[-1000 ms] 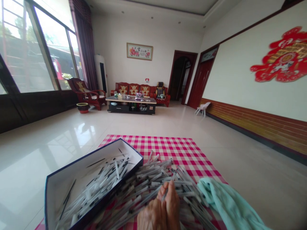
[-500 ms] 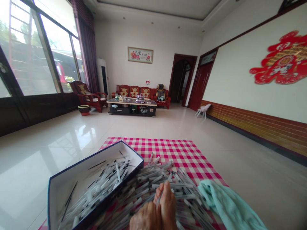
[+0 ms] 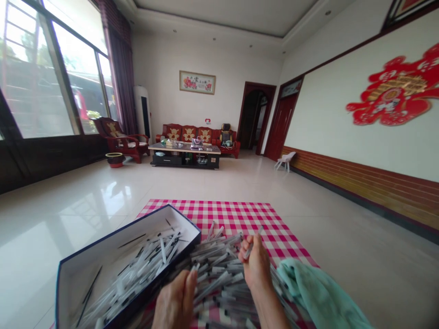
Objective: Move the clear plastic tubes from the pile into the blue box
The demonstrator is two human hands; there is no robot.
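Observation:
My right hand is closed around a translucent pen, whose end sticks up past the fingers. It is raised over the right part of a heap of pens with clear barrels and black ends. Lower and to the left, my left hand is blurred and closed, with a small pale pen part showing at the thumb and fingertip. To the left lies an open, blue-edged white box holding more pens and thin black sticks like refills.
A pink checked cloth lies under the heap and box. A mint-green cloth is bunched at the right. Across the tiled floor stand a low table, a wooden sofa and a small chair.
My hands were together over the heap and are now apart, the right one up and to the right, the left one to the left. The view has shifted slightly.

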